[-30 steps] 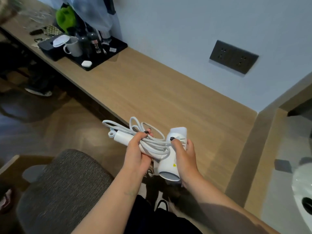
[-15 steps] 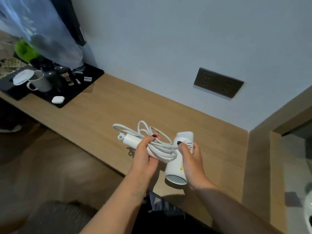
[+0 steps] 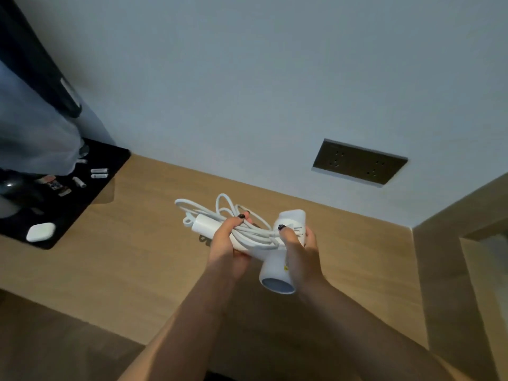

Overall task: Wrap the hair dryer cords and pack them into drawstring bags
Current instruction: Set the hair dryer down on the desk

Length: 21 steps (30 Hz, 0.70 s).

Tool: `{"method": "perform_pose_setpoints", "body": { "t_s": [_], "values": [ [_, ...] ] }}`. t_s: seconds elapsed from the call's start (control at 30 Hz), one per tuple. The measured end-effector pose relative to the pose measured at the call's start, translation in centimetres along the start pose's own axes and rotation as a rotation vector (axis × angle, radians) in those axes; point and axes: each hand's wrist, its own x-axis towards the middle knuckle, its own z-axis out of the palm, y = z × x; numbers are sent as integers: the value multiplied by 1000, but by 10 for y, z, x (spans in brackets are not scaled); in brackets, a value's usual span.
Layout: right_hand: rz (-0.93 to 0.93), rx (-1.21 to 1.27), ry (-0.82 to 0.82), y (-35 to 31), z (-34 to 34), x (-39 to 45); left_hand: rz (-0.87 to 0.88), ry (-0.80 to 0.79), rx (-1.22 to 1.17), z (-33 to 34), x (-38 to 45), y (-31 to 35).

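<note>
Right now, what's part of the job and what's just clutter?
Job: hair dryer; its cord, bunched along the handle under the left hand; right hand on the body.

Clutter: black tray, white case, sachets, wall socket, desk.

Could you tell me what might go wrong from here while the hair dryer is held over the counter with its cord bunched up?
1. The cord sits in loose loops, pinned to the handle only by the left hand; easing that grip could let the coils spring free.
2. The hair dryer is held in the air above the wooden counter; if the right hand slips, it could drop.
3. No drawstring bag is in view, so fetching one may mean freeing a hand.
</note>
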Motion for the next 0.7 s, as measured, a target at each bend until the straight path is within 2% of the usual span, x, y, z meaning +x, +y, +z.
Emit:
{"method": "perform_pose_setpoints", "body": {
  "t_s": [0.17, 0.43, 0.57, 0.7],
  "values": [
    [-11, -30, 2, -13, 17, 29, 8, -110, 88, 0, 36, 16],
    [72, -162, 95, -10, 43, 82, -67, 12, 58, 15, 95, 31],
    [108, -79, 106, -8, 47, 101, -103, 53, 43, 10, 121, 32],
    [141, -112, 135, 2, 54, 117, -147, 82, 43, 3, 140, 30]
  ]
}}
